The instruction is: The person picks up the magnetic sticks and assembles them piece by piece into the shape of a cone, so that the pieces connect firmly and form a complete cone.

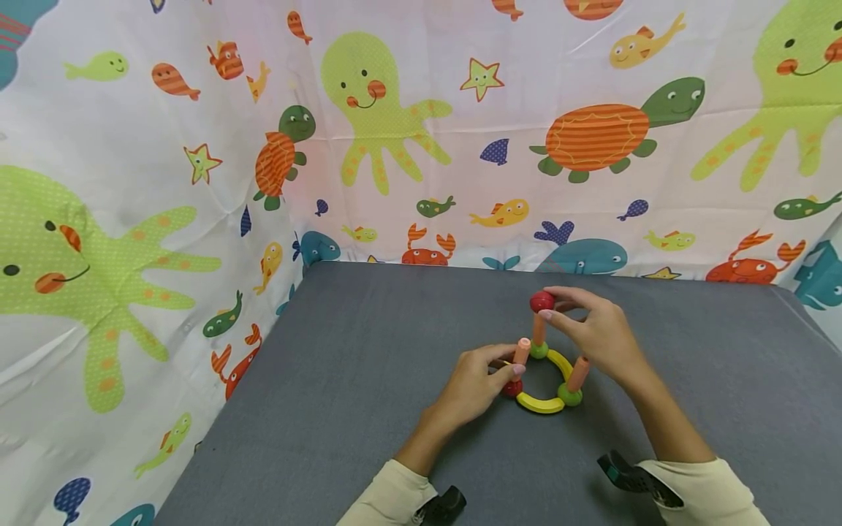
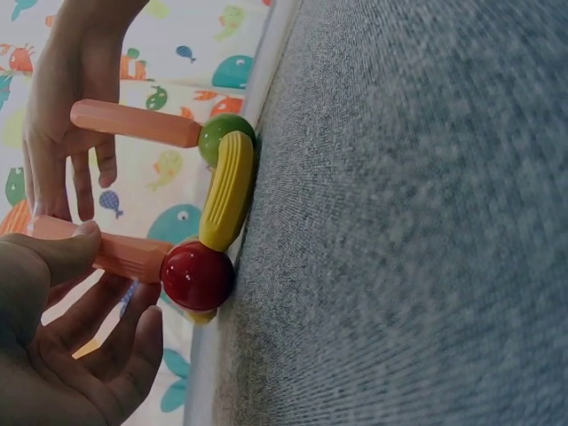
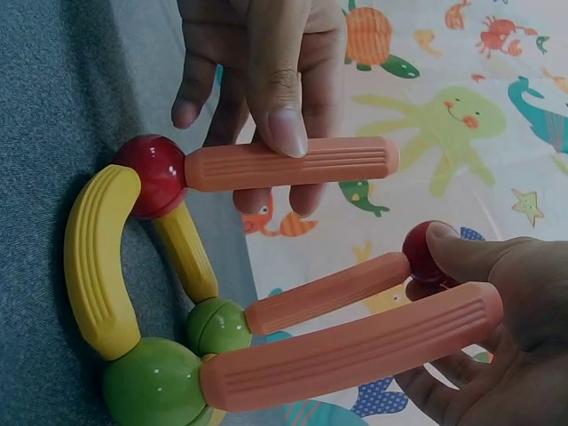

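Note:
A ring of yellow curved pieces (image 1: 539,404) lies on the grey table, joined by a red ball (image 2: 198,276) and two green balls (image 3: 218,327). Three orange sticks stand up from these balls. My left hand (image 1: 472,383) pinches the orange stick (image 3: 293,163) on the red ball between thumb and fingers. With thumb and fingertips, my right hand (image 1: 601,332) holds another red ball (image 1: 541,300) at the top of the far orange stick (image 1: 539,330). The right orange stick (image 1: 578,374) leans slightly outward, untouched, from its green ball (image 1: 570,395).
The grey table (image 1: 368,329) extends around the ring on all sides. Behind it and along the left hangs a white cloth (image 1: 408,88) printed with sea animals. Both wrists carry black straps, the right one (image 1: 638,478) beside a cream sleeve.

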A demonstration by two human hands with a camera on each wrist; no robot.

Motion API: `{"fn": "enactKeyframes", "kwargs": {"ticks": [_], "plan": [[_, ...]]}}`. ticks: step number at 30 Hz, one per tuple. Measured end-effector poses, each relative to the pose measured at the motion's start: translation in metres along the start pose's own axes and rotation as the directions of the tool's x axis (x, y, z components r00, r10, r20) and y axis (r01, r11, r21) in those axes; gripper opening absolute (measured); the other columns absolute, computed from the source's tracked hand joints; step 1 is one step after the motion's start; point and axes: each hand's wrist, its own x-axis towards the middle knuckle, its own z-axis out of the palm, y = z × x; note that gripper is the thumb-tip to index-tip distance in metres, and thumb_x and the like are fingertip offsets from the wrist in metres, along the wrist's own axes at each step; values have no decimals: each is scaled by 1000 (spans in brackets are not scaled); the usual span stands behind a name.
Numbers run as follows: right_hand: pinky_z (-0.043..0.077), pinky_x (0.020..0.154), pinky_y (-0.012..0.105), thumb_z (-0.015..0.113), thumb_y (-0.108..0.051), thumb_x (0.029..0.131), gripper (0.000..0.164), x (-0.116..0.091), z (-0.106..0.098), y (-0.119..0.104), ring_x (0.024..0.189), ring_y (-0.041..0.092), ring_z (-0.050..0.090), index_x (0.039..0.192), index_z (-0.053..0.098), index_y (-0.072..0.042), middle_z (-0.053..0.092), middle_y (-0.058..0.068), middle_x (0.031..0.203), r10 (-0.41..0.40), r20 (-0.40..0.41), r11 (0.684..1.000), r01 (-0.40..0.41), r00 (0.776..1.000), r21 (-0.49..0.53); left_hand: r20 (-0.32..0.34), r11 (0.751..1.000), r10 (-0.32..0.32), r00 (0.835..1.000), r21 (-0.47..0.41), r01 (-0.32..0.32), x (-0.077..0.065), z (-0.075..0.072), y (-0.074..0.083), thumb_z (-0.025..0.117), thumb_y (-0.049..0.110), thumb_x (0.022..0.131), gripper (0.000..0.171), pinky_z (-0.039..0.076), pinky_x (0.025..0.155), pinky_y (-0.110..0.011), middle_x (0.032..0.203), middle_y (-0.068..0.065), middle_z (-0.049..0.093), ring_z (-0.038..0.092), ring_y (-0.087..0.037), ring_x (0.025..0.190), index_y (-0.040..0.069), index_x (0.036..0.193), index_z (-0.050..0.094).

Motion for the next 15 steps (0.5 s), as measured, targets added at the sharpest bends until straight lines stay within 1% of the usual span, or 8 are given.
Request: {"fn": "enactKeyframes", "kwargs": {"ticks": [5, 8, 10, 13, 15], "plan": [[55, 84, 54, 72, -37, 102, 46, 0, -1, -2, 113, 37, 66, 141, 67, -13, 75, 16, 120, 17, 15, 1000, -17, 1000, 3, 0, 1000, -1, 1000, 2, 1, 0, 1, 0, 68, 28, 106, 36, 56, 93, -24, 124, -1, 75, 70, -8, 107, 14, 139, 71], [56, 87, 56, 73, -38, 102, 46, -1, 0, -2, 112, 35, 66, 140, 68, -14, 75, 14, 120, 15, 20, 1000, -15, 1000, 8, -5, 1000, -1, 1000, 12, 1, 0, 1, 0, 68, 28, 105, 36, 56, 93, -23, 124, -1, 75, 70, -8, 107, 14, 139, 71], [58, 89, 50, 74, -37, 101, 44, -3, 1, -1, 112, 32, 67, 139, 68, -15, 75, 12, 120, 7, 17, 1000, -8, 1000, 11, -10, 1000, 0, 1000, 20, 0, 0, 1, -1, 68, 28, 105, 36, 56, 93, -23, 124, -1, 75, 70, -8, 107, 15, 138, 71], [57, 88, 33, 76, -37, 100, 43, -7, 2, -1, 111, 27, 67, 137, 69, -17, 75, 7, 119, -3, 15, 1000, 3, 1000, 14, -20, 1000, 0, 1000, 31, 0, 0, 1, -1, 69, 29, 105, 36, 56, 92, -23, 122, -2, 75, 70, -9, 106, 15, 138, 72], [55, 85, 24, 77, -36, 99, 42, -11, 2, -1, 111, 25, 67, 136, 69, -18, 75, 6, 118, -8, 16, 1000, 8, 1000, 19, -27, 999, -1, 1000, 39, 2, 0, 2, 0, 70, 30, 104, 37, 56, 91, -23, 120, -2, 76, 70, -9, 104, 14, 137, 73]]}}
